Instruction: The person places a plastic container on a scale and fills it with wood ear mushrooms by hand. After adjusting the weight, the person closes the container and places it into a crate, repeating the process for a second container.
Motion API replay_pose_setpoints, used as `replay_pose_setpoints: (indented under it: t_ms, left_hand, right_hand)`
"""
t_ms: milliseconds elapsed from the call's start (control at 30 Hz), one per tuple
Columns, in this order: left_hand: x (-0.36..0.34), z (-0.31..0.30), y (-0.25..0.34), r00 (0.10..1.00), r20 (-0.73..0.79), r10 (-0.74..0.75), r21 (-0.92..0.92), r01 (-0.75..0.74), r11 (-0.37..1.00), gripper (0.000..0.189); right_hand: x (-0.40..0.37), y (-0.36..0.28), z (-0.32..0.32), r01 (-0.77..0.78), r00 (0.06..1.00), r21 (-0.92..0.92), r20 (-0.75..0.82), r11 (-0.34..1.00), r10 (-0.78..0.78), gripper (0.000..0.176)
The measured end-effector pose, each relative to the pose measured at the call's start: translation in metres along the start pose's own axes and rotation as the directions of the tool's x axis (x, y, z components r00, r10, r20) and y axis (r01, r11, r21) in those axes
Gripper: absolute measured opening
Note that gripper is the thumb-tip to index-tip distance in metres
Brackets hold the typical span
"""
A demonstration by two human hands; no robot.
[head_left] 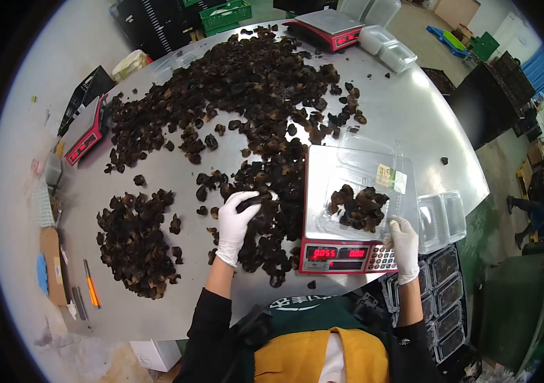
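Note:
My left hand (236, 225), in a white glove, is curled round a dark wood ear mushroom (247, 203) at the edge of a loose heap (272, 210) of them. On the scale (323, 220) lies a clear plastic container (401, 207) with some mushrooms (359, 209) in it and a label on its lid side. The gloved right hand (404, 247) pinches the container's near right corner, its fingertips partly hidden. The scale's red display (336, 253) reads 0.055 and 0.00.
A large mushroom pile (240, 76) covers the table's far side; a smaller one (136, 242) lies left. Two more scales (90, 127) (329, 29) stand at the edges. Empty containers (441, 220) sit right, with stacked ones (444, 300) below. An orange cutter (90, 284) lies left.

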State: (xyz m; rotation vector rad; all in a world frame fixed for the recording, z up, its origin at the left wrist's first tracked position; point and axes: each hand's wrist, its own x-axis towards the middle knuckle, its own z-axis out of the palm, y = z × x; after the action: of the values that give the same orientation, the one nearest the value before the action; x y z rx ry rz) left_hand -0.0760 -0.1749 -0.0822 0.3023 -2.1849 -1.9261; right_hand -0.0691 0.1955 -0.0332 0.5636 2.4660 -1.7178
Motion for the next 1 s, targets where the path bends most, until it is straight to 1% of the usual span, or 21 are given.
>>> replay_pose_setpoints:
  t_ms: [67,100,133,200,267,333,367,400,467,500,533,600,667,700,733,800,833,867,933,967,1000]
  left_hand:
    - [0.0,0.031,0.055,0.988,0.075,0.136,0.016,-0.138,0.99,0.024]
    - [0.0,0.046,0.077,0.963,0.138,0.23,0.079,-0.242,0.967,0.026]
    - [-0.001,0.063,0.091,0.927,0.204,0.314,0.137,-0.345,0.929,0.029]
    - [-0.002,0.098,0.092,0.856,0.32,0.405,0.115,-0.46,0.881,0.031]
    - [0.003,0.124,0.083,0.728,0.565,0.387,0.249,-0.598,0.762,0.035]
    - [-0.005,0.126,0.087,0.613,0.614,0.497,0.346,-0.775,0.529,0.041]
    - [-0.009,0.122,0.088,0.61,0.563,0.557,0.273,-0.774,0.572,0.045]
    - [-0.007,0.114,0.087,0.614,0.564,0.553,0.28,-0.772,0.571,0.045]
    - [-0.005,0.08,0.079,0.724,0.489,0.486,0.276,-0.657,0.701,0.048]
    - [-0.006,0.059,0.072,0.798,0.419,0.433,0.326,-0.577,0.749,0.049]
    - [-0.008,0.035,0.059,0.86,0.345,0.375,0.367,-0.492,0.79,0.051]
    - [-0.028,-0.003,0.016,0.921,0.182,0.345,0.663,-0.375,0.649,0.055]
    - [-0.058,-0.022,-0.009,0.93,0.217,0.297,0.713,-0.359,0.603,0.061]
    - [-0.074,-0.02,-0.009,0.932,0.286,0.224,0.745,-0.363,0.559,0.064]
    - [-0.088,-0.014,-0.009,0.915,0.355,0.192,0.809,-0.404,0.426,0.064]
    - [-0.104,-0.007,-0.028,0.887,0.424,0.183,0.802,-0.462,0.379,0.064]
    - [-0.107,-0.003,-0.032,0.887,0.378,0.264,0.809,-0.456,0.371,0.056]
    - [-0.106,-0.005,-0.044,0.887,0.377,0.266,0.809,-0.455,0.373,0.056]
    - [-0.099,-0.01,-0.063,0.904,0.323,0.28,0.795,-0.419,0.438,0.041]
    - [-0.091,-0.012,-0.066,0.872,0.303,0.384,0.764,-0.463,0.45,0.03]
    - [-0.085,-0.013,-0.061,0.873,0.293,0.39,0.741,-0.465,0.484,0.022]
  right_hand:
    - [-0.002,-0.002,0.006,-0.001,1.0,0.034,0.013,0.999,0.001,0.025]
    - [-0.004,-0.006,0.01,-0.015,1.0,0.037,0.019,0.999,0.015,0.025]
    - [-0.005,-0.006,0.013,-0.013,1.0,0.036,0.023,0.999,0.013,0.025]
    - [-0.006,-0.006,0.021,-0.044,0.997,0.072,0.063,0.996,0.04,0.024]
    - [-0.009,-0.01,0.027,-0.052,0.995,0.074,0.09,0.996,0.045,0.023]
    - [-0.008,-0.011,0.029,-0.003,0.998,0.016,0.061,1.0,0.002,0.024]
    - [-0.007,-0.011,0.03,0.02,0.999,0.0,0.033,1.0,-0.02,0.025]
    - [-0.006,-0.007,0.029,0.009,0.999,0.042,0.039,0.999,-0.01,0.026]
    - [-0.01,-0.015,0.023,-0.032,0.998,-0.01,0.058,0.999,0.032,0.029]
    - [-0.009,-0.013,0.021,-0.035,0.998,-0.01,0.059,0.999,0.035,0.029]
    - [-0.007,-0.009,0.019,-0.004,0.999,0.025,0.043,1.0,0.003,0.029]
    - [-0.007,-0.006,0.015,0.025,0.999,0.064,0.021,0.998,-0.026,0.03]
    - [-0.007,-0.006,0.015,0.018,1.0,0.082,-0.016,0.996,-0.017,0.031]
    - [-0.009,-0.009,0.015,-0.001,1.0,0.063,-0.009,0.998,0.001,0.031]
    - [-0.009,-0.008,0.016,-0.001,1.0,0.063,0.001,0.998,0.001,0.031]
    - [-0.008,-0.006,0.018,-0.003,1.0,0.038,-0.003,0.999,0.003,0.032]
    - [-0.008,-0.006,0.019,-0.002,1.0,0.051,0.001,0.999,0.002,0.031]
    - [-0.009,-0.007,0.02,0.001,1.0,0.049,0.001,0.999,-0.001,0.031]
    - [-0.011,-0.009,0.021,0.017,1.0,0.007,-0.001,1.0,-0.017,0.031]
    - [-0.011,-0.005,0.02,0.04,0.999,0.019,-0.005,0.999,-0.04,0.03]
    - [-0.012,-0.006,0.019,0.057,0.998,-0.022,-0.013,0.998,-0.057,0.03]
